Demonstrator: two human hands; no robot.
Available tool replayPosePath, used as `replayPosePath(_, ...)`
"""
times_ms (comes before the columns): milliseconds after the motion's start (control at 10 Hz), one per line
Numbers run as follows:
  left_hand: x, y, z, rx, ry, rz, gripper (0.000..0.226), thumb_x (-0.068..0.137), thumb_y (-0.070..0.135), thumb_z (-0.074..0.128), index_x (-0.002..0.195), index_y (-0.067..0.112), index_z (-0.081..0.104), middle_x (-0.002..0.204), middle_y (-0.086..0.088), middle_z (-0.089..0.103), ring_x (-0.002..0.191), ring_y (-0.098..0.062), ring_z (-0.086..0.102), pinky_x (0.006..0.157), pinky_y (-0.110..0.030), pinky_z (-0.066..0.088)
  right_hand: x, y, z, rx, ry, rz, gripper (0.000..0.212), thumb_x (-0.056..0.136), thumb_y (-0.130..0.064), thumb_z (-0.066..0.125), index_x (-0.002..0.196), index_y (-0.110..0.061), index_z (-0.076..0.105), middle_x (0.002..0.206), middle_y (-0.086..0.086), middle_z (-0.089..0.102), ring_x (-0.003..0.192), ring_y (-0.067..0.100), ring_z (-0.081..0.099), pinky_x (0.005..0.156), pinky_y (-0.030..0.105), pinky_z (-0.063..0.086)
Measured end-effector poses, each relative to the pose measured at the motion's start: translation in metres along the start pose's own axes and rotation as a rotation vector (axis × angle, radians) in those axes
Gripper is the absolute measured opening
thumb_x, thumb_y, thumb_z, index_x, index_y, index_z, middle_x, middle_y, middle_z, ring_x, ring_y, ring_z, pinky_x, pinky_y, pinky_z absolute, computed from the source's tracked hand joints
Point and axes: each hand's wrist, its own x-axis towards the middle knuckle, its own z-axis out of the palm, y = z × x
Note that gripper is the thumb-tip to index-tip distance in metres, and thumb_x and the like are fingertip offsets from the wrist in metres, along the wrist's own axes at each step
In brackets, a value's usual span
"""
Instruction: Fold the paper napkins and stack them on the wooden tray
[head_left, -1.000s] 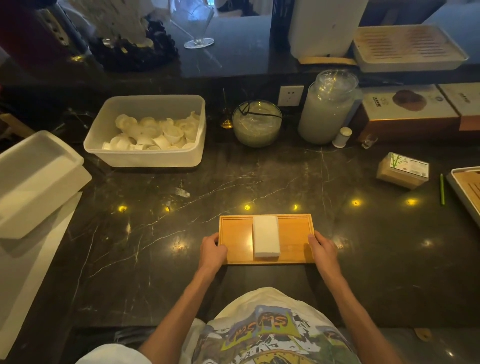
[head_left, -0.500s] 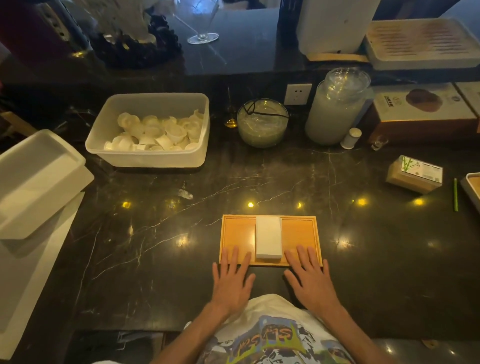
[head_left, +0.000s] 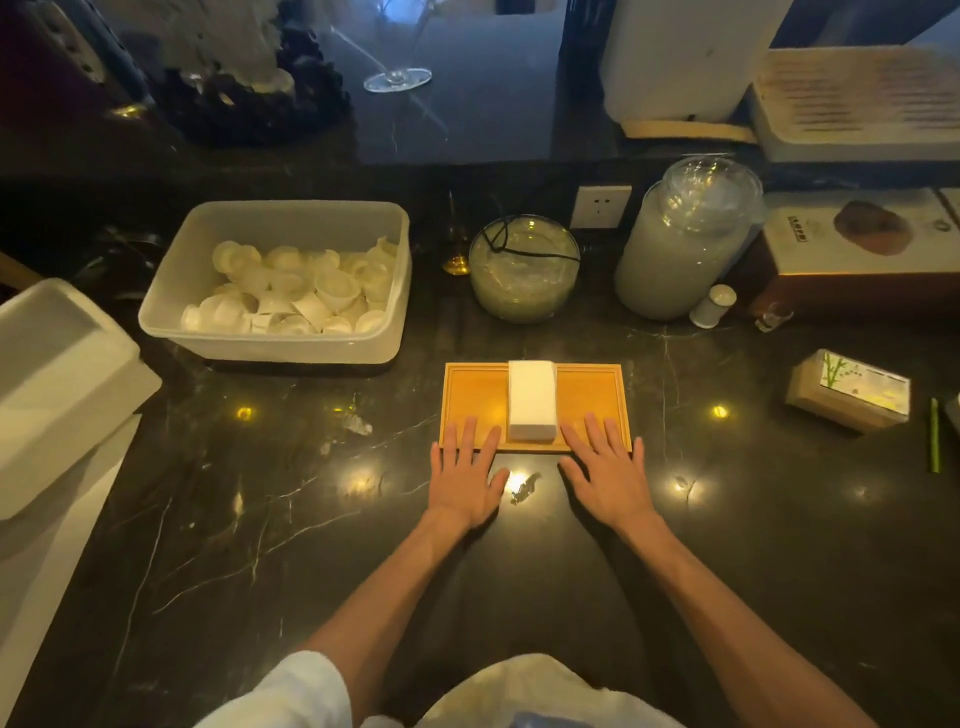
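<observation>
While napkin stack (head_left: 532, 400) sits on tray (head_left: 478, 389) | both hands (head_left: 465, 475) flat, released, fingertips over near rim

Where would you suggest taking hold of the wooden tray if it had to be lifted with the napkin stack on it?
Probably by its two short ends, one hand from each side. The wooden tray is a flat rectangle with a low raised rim, and the napkin stack sits upright at its centre, so an even lift should keep it level. The left hand and right hand lie open at its near edge.
</observation>
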Motion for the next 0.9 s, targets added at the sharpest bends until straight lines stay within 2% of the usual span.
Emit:
replayPosePath(200,0.039,0.000,-0.025,0.030,-0.013,0.006,0.070,0.104,0.056,0.027,0.160,0.034,-0.009,0.168,-0.007,-0.022,0.154,-0.034,-0.022,0.126,-0.054,-0.005,0.045,0.001,-0.015,0.009,-0.001,-0.007,0.058,0.104,-0.055,0.027,0.159,-0.039,0.015,0.170,0.002,0.007,0.156,0.030,-0.001,0.121,0.061,0.004)
replayPosePath(400,0.044,0.002,-0.026,0.048,0.005,0.003,0.073,0.103,0.058,0.028,0.160,0.033,-0.010,0.168,-0.008,-0.022,0.153,-0.035,-0.022,0.126,-0.055,-0.004,0.054,0.003,-0.012,0.010,0.011,-0.010,0.058,0.103,-0.055,0.028,0.158,-0.039,0.016,0.169,0.002,0.007,0.155,0.030,-0.001,0.121,0.060,0.003)
replayPosePath(600,0.047,0.003,-0.040,0.056,-0.097,-0.003,0.074,0.102,0.060,0.031,0.161,0.034,-0.006,0.169,-0.008,-0.018,0.155,-0.036,-0.018,0.126,-0.057,-0.002,0.053,0.001,-0.020,0.041,-0.045,-0.001,0.059,0.104,-0.055,0.029,0.158,-0.039,0.015,0.170,0.002,0.004,0.155,0.029,-0.004,0.121,0.065,0.005)
replayPosePath(700,0.046,0.007,-0.055,0.062,-0.092,0.003,0.067,0.103,0.054,0.035,0.161,0.030,0.013,0.171,-0.011,0.002,0.156,-0.038,-0.005,0.125,-0.060,0.003,0.048,-0.001,-0.029,-0.030,-0.068,0.000,0.058,0.103,-0.057,0.025,0.158,-0.041,0.015,0.170,0.002,0.001,0.154,0.032,-0.011,0.118,0.067,-0.007)
replayPosePath(800,0.028,0.017,-0.056,0.092,0.049,-0.005,0.061,0.102,0.050,0.037,0.156,0.026,0.024,0.167,-0.015,0.017,0.155,-0.039,0.006,0.123,-0.065,0.006,0.024,-0.008,-0.032,-0.115,0.041,-0.042,0.060,0.100,-0.062,0.023,0.157,-0.043,0.016,0.169,0.006,-0.002,0.152,0.038,-0.017,0.117,0.065,-0.012)
replayPosePath(900,-0.001,0.020,-0.036,0.067,0.020,-0.030,0.066,0.101,0.052,0.038,0.159,0.031,0.014,0.170,-0.010,0.001,0.156,-0.040,-0.005,0.118,-0.073,0.002,-0.012,-0.010,-0.009,-0.124,0.091,-0.050,0.063,0.098,-0.065,0.022,0.156,-0.045,0.015,0.169,0.006,-0.005,0.151,0.037,-0.019,0.117,0.065,-0.013)
